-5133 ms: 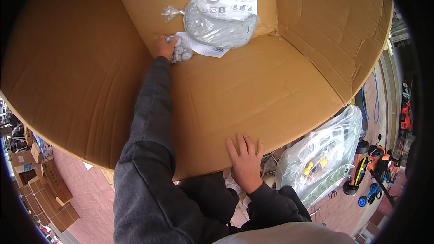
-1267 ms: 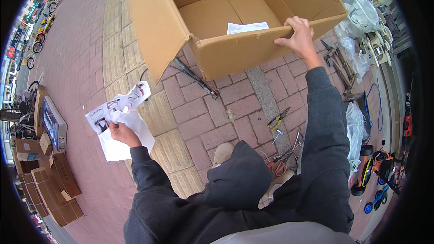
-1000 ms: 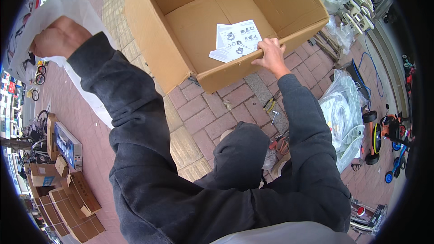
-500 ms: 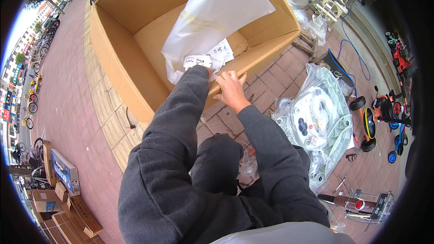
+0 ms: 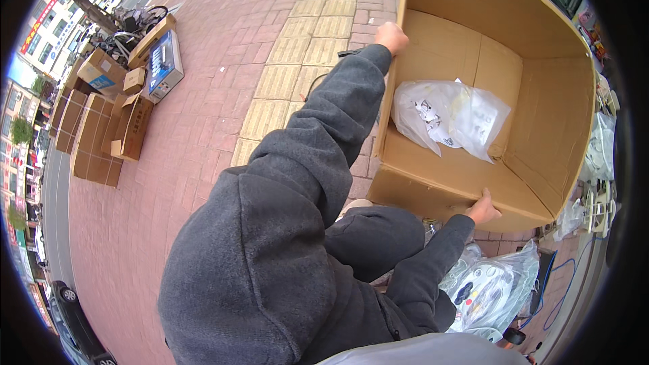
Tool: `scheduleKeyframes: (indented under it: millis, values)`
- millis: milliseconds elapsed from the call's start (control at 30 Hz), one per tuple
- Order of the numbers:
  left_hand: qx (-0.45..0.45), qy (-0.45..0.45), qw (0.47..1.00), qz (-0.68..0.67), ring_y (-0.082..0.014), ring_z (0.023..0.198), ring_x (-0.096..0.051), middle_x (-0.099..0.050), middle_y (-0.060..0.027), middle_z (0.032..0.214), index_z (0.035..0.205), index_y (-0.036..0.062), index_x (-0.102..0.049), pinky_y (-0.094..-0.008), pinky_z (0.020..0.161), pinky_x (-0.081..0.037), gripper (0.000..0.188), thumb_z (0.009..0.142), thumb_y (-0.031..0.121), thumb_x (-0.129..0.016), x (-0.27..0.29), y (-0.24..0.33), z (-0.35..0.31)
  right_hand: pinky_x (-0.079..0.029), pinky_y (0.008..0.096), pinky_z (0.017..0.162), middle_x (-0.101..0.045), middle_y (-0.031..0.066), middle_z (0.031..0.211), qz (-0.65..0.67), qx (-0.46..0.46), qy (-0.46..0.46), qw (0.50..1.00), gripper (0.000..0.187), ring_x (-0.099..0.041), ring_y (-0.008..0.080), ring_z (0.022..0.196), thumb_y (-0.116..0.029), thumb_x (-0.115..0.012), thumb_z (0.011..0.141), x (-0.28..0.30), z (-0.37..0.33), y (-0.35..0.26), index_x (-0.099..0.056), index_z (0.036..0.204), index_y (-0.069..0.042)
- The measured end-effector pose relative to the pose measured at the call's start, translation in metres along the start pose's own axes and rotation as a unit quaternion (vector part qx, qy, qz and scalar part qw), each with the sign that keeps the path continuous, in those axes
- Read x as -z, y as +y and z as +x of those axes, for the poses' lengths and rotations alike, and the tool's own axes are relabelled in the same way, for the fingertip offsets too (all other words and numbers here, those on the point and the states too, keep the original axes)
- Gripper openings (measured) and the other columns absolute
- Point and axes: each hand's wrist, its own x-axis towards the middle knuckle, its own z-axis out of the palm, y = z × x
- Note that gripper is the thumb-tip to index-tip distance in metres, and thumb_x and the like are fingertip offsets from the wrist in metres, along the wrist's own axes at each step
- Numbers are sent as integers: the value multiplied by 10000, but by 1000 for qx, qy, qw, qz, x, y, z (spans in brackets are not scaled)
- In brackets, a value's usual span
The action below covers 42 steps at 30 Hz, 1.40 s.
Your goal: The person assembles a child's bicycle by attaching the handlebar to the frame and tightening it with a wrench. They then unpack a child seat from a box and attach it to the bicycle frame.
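A large open cardboard box [image 5: 433, 192] sits ahead of me to the right. My left hand [image 5: 393, 38] is closed on the top edge of its left wall, toward the far end. On the near wall's top edge, my right hand [image 5: 483, 208] grips with the thumb on top; its fingers are partly hidden. Inside the box a crumpled translucent plastic bag [image 5: 483, 111] lies on the bottom, with printed paper sheets [image 5: 428, 113] showing in or under it.
Right of my knees lies a plastic-wrapped white and grey molded part [image 5: 483, 290], with a blue cable [image 5: 566, 277] beyond. Left on the brick pavement stand stacked cartons [image 5: 101, 132]. A yellow tactile strip [image 5: 291, 61] runs past the box; a dark car [image 5: 74, 328] is lower left.
My left hand has left the papers inside and taken the left wall's edge. My right hand has shifted along the near edge. The plastic bag has dropped into the box; my view has swung left.
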Motion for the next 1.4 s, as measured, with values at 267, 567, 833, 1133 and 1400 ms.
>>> scheduleKeyframes:
  millis: [267,567,833,1133,1400]
  values:
    - [-74,-35,995,-61,-400,751,-631,-597,-299,737,694,-85,-634,-409,689,-511,185,618,78,-587,70,2,-48,-507,389,782,-577,115,979,242,-159,-282,915,318,-587,272,860,-26,-600,708,25,2,28,-538,1017,8]
    - [-52,-15,996,-70,-173,422,-571,-549,-129,476,580,-82,-594,-282,418,-460,194,608,107,-630,320,-37,-132,-500,353,766,-598,85,922,239,-179,-395,869,273,-593,224,856,-10,-607,692,59,-138,-90,-556,960,-3]
    - [57,194,967,-152,-114,551,-538,-595,-78,722,824,-106,-591,-213,534,-426,193,690,32,-573,579,-179,-292,-523,369,693,-581,135,899,254,-19,-662,705,298,-606,248,796,-36,-595,718,-17,-342,-227,-519,988,64]
    - [36,681,730,-49,-300,1192,-362,-389,-229,1281,1276,-106,-317,-385,990,-275,663,777,212,-614,731,-320,-172,-439,364,917,-602,174,1059,271,443,-748,414,376,-551,282,1026,-238,-609,832,-65,-534,-321,-578,1095,29]
    - [-44,143,977,-150,-320,1191,-453,-475,-253,1253,1223,-86,-448,-372,992,-354,620,733,209,-686,191,-255,-44,-470,285,833,-625,107,1064,24,140,-651,746,332,-585,180,1001,-125,-562,861,150,-307,-145,-552,1171,-6]
